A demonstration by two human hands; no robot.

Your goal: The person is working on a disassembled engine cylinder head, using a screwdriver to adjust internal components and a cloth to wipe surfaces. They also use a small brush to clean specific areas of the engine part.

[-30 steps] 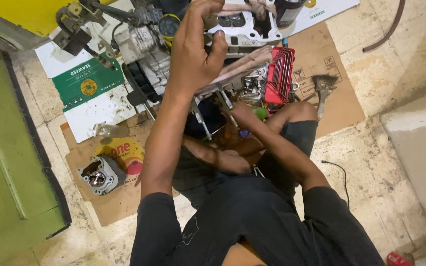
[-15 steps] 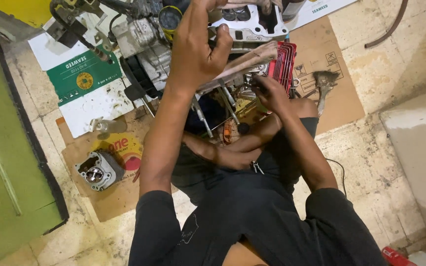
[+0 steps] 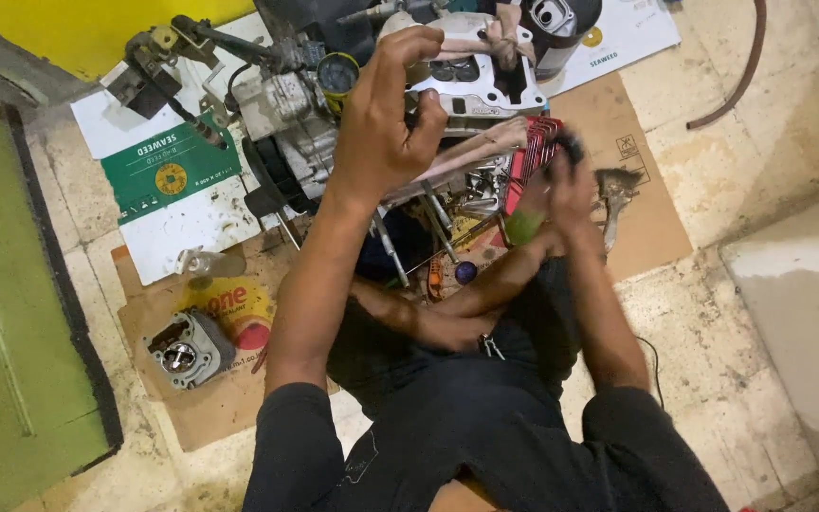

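I sit on the floor with a dismantled engine in front of my knees. My left hand (image 3: 386,128) is raised over the white cylinder head (image 3: 481,81), fingers arched and apart, with nothing seen in them. My right hand (image 3: 561,185) is blurred with motion beside a red rack of hex keys (image 3: 535,150); whether it holds anything is unclear. A small green object (image 3: 523,228) shows just below that hand. Loose metal tools (image 3: 438,223) lie between the engine and my legs.
A grey engine cylinder (image 3: 187,346) stands on brown cardboard (image 3: 210,408) at the left. A green and white printed sheet (image 3: 168,175) lies under engine parts. A brush (image 3: 613,185) rests on cardboard at the right, a dark hose (image 3: 741,85) beyond it. A green door (image 3: 2,322) borders the left.
My left hand has let go its grip at the cylinder head and opened its fingers. My right hand has risen from my lap toward the red hex key rack.
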